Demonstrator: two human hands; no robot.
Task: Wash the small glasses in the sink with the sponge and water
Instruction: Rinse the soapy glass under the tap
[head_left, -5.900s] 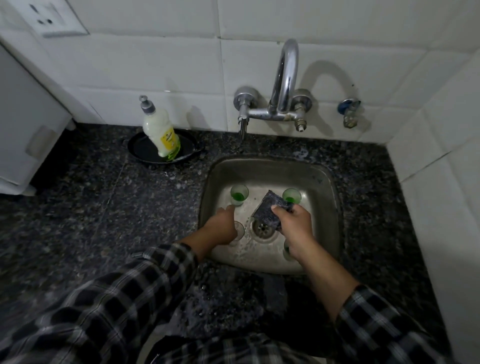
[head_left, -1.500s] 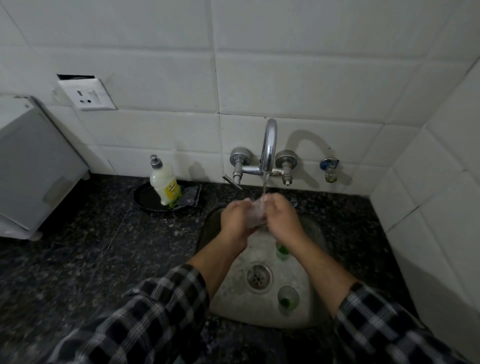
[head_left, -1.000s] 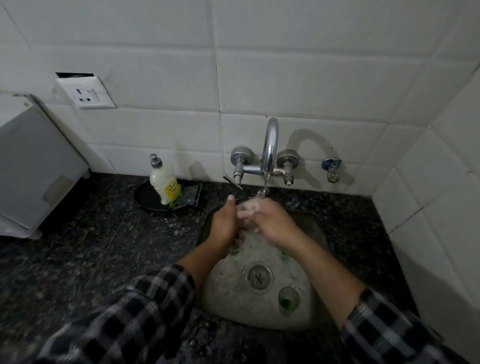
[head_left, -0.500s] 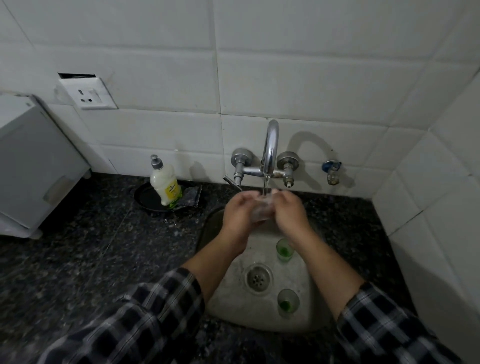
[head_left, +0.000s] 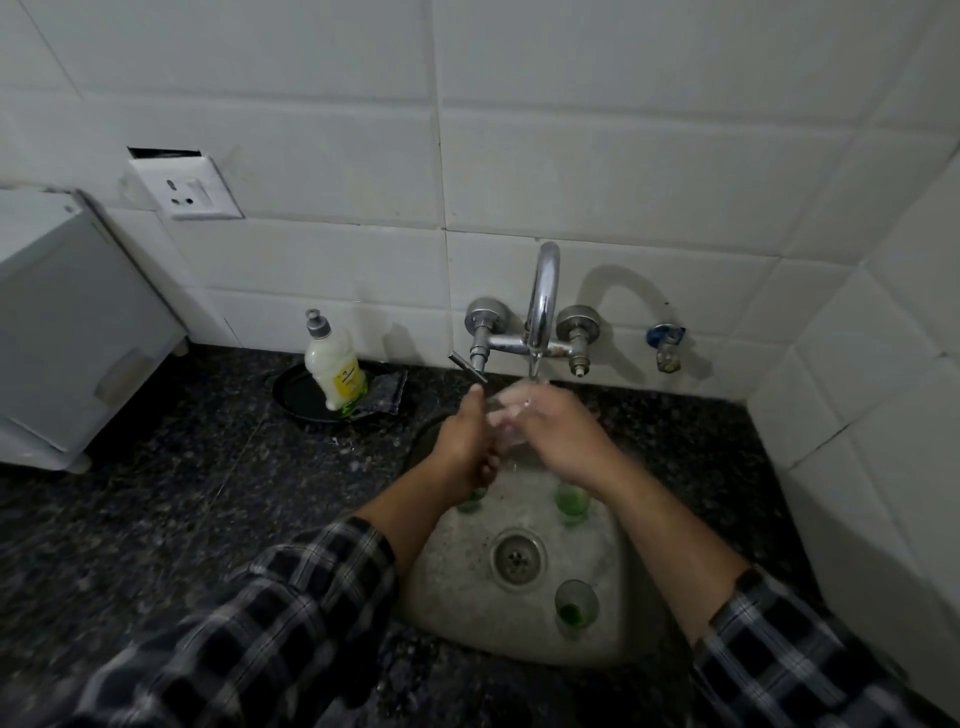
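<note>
In the centre of the frame, under the tap (head_left: 543, 301), the left hand (head_left: 465, 441) curls round one small glass (head_left: 503, 415) and the right hand (head_left: 563, 436) closes over it from the other side. Blur hides the fingertips. This looks like a rinse, so one glass is nearly done. Three green-stained glasses (head_left: 571, 501) stand unwashed in the sink (head_left: 457, 571). The sponge (head_left: 387, 391) lies idle on the bench (head_left: 182, 467), left of the tap.

- Sleeves (head_left: 291, 623): black-and-white check.
- Table (head_left: 182, 493): black, grey-speckled.
- Wall tiles (head_left: 623, 156): white.
- Bottle (head_left: 335, 374): cream, yellow label, grey cap.
- Glasses (head_left: 575, 608) in the sink (head_left: 452, 571): green at the bottom.
</note>
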